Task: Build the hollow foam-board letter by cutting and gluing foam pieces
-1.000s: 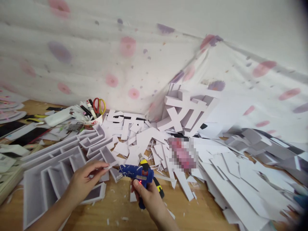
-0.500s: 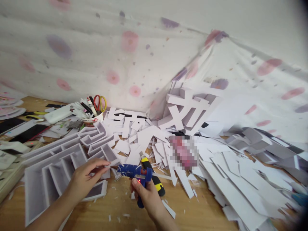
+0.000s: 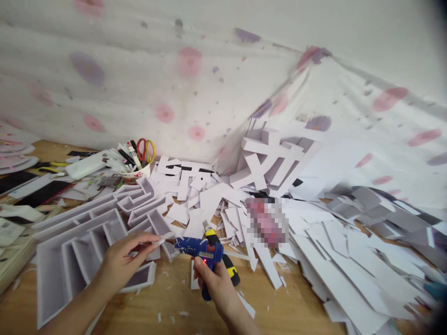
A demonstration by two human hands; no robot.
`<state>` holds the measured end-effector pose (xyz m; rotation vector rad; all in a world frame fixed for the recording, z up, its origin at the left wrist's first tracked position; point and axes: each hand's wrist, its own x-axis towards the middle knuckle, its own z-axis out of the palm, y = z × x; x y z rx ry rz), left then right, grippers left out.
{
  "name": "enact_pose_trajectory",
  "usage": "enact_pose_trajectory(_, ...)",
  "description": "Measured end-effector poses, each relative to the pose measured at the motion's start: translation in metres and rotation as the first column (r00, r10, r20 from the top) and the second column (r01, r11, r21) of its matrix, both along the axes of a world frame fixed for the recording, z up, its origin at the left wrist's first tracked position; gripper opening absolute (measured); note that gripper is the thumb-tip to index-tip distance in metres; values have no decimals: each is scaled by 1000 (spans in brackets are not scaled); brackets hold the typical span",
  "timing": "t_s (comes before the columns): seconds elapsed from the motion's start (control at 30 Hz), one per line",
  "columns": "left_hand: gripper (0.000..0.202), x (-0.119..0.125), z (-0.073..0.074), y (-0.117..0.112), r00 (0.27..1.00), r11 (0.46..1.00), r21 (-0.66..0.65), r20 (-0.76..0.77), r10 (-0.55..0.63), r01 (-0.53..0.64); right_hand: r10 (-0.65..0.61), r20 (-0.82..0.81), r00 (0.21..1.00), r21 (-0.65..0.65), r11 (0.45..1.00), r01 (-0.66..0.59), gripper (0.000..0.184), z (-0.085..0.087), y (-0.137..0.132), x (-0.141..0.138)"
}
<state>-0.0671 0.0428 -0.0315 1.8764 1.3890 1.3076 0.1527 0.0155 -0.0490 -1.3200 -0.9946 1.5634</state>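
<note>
The fingers (image 3: 151,238) of the left hand (image 3: 122,260) are nearly closed, thumb tip against fingertips, pinching a small white piece (image 3: 161,241) that is mostly hidden. The right hand (image 3: 218,281) is wrapped around the handle of a blue glue gun (image 3: 197,246), thumb along its side, a red light glowing near the thumb tip. The nozzle points left at the pinched piece, just beside it. Behind the gun lies a yellow and black utility knife (image 3: 231,270), partly covered. Under and beside the left forearm sits a hollow white frame (image 3: 54,279) with upright dividers, on the wooden table (image 3: 167,304). Farther out are a cup (image 3: 138,174) of pens and scissors (image 3: 150,151), an upright white character shape (image 3: 256,170), heaped white sheets (image 3: 335,265) at right, and a flower-printed cloth (image 3: 190,93) behind.
</note>
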Motion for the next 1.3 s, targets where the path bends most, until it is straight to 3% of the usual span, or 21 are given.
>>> enact_pose_trajectory(0.47,15,1,0,-2,999,1000,-7,44,-21,21,-39,60,997,-16,999,40,61,-11,3,7)
enact_pose_trajectory(0.73,16,-2,-2,-1,998,999,3,52,-41,41,-48,66,997,-15,999,49,62,-6,6,11)
enact_pose_trajectory(0.9,10,5,4,-4,992,1000,-24,122,16,-13,-59,62,996,-10,998,59,62,-16,8,13)
enact_pose_trajectory(1.03,14,8,6,-3,941,974,-205,302,156,-95,-73,53,996,-13,997,74,61,-18,8,14)
enact_pose_trajectory(1.17,34,5,6,8,809,839,-543,481,337,-27,-56,-65,996,6,998,57,57,-6,5,17)
enact_pose_trajectory(1.23,39,4,8,15,747,779,-626,533,397,33,-17,-112,994,40,999,21,55,1,2,18)
enact_pose_trajectory(1.3,40,3,11,19,692,755,-653,575,437,66,21,-116,993,65,998,-13,55,5,0,18)
